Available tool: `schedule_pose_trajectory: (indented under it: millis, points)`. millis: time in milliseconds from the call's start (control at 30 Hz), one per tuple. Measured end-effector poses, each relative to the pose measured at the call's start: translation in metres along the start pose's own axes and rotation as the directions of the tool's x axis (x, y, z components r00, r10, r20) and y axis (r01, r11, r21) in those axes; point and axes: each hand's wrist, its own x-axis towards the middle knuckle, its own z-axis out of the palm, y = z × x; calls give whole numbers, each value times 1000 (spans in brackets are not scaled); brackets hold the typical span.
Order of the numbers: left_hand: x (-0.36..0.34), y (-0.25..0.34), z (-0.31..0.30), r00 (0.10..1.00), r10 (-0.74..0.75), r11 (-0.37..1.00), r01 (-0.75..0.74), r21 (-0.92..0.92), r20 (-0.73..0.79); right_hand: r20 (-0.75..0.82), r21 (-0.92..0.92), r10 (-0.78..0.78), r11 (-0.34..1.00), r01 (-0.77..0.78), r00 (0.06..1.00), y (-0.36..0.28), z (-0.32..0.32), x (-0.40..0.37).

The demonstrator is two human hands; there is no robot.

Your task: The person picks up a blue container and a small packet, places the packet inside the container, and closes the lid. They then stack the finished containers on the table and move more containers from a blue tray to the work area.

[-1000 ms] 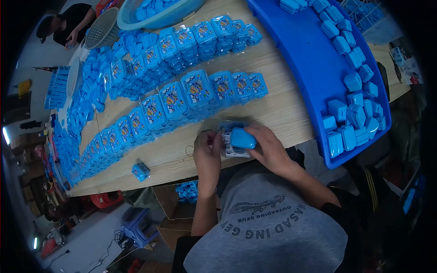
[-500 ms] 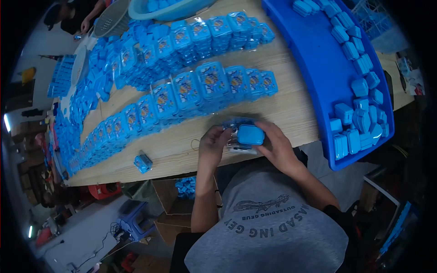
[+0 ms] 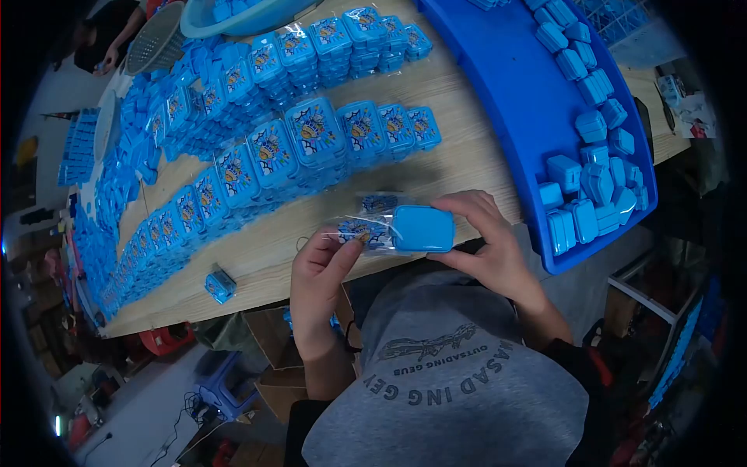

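Observation:
My left hand (image 3: 320, 261) pinches a clear plastic bag (image 3: 364, 233) with a colourful cartoon print, thumb on top of it. My right hand (image 3: 492, 247) grips a small light-blue plastic box (image 3: 424, 229), thumb and fingers on its right end. The box's left end is at the bag's mouth, and clear film overlaps that edge. Just beyond them, on the wooden table, lies another printed piece (image 3: 381, 203), partly hidden by the bag. A single wrapped blue box (image 3: 220, 286) lies near the table's front edge, left of my left hand.
Rows of stacked blue boxes in printed bags (image 3: 272, 153) run across the table (image 3: 467, 140). To the right, a dark-blue tray (image 3: 510, 74) holds many unwrapped boxes. Loose blue pieces are heaped at the left. Another person's hand (image 3: 106, 61) shows at top left.
Both hands have come nearer the camera with the box and bag. My left hand has moved left, drawing the bag out flat beside the box. The whole view has shifted slightly.

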Motion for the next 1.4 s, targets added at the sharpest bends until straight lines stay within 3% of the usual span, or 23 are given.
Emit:
schedule_pose_trajectory:
  millis: [133,200,300,400,433,500,533,633,667,767,833,933,1033,1133,1233,1333,1400]
  points:
    - [-1,-1,2,998,24,999,-22,-36,57,108,-65,-65,995,72,992,-3,-9,4]
    - [-3,2,4,995,56,998,-54,-27,77,102,-10,-45,999,46,994,-5,-8,3]
    - [-8,9,17,995,31,996,-39,84,92,69,56,-31,998,27,997,-4,-6,3]
    - [-8,4,25,965,263,874,-241,422,6,51,92,-60,994,55,997,-4,1,3]
    - [-7,0,25,897,442,802,-397,446,3,49,100,-78,992,73,996,-4,4,3]
    - [-2,-13,22,662,750,573,-657,490,10,-32,169,-48,984,53,998,-4,10,1]
    - [-5,-16,22,612,777,579,-604,547,-146,-69,205,-32,978,46,997,-4,13,1]
    - [-1,-14,42,641,666,740,-631,234,-382,-186,172,-150,968,183,971,-7,22,2]
    - [-7,-13,43,841,442,848,-505,-159,-312,-203,116,-192,969,218,960,-7,26,2]
    - [-12,-15,52,968,139,879,-217,-424,-208,-236,8,-295,952,305,926,-8,36,-2]
    - [-6,-12,57,979,155,899,-195,-392,-131,-265,17,-323,941,339,909,-8,43,-6]
    - [-3,-12,54,988,121,920,-149,-364,-98,-47,28,-291,956,292,956,-9,31,-1]
    - [-6,-5,54,994,84,958,-101,-268,-73,56,157,-209,967,199,976,-3,22,-2]
    - [-12,-7,55,999,35,980,-41,-196,-34,27,52,-198,979,197,980,-6,16,8]
    - [-16,-10,50,999,-38,983,38,-179,-1,-13,77,-223,972,224,975,-11,16,20]
    - [-20,-6,48,995,-100,984,102,-148,18,103,92,-336,940,328,936,-11,12,30]
    - [-21,-4,46,994,-103,984,106,-142,33,135,108,-319,946,306,938,-11,12,29]
